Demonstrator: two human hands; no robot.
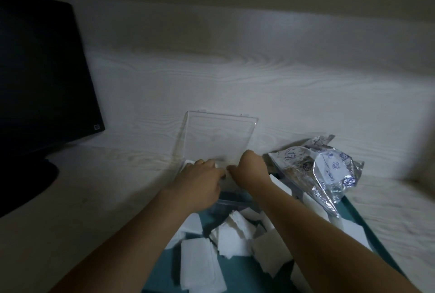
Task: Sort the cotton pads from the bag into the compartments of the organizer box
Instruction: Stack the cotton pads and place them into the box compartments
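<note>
There is one view only, from a wide-angle camera on the person's head, looking forward and down over the pale wood-grain counter (259, 80). Both forearms reach in from the bottom edge, so the camera sits close above the work. A dark monitor (40, 76) fills the left side, and the wall runs across the top. The edges bend and blur, and the light is dim, so far detail is probably unreliable.
</note>
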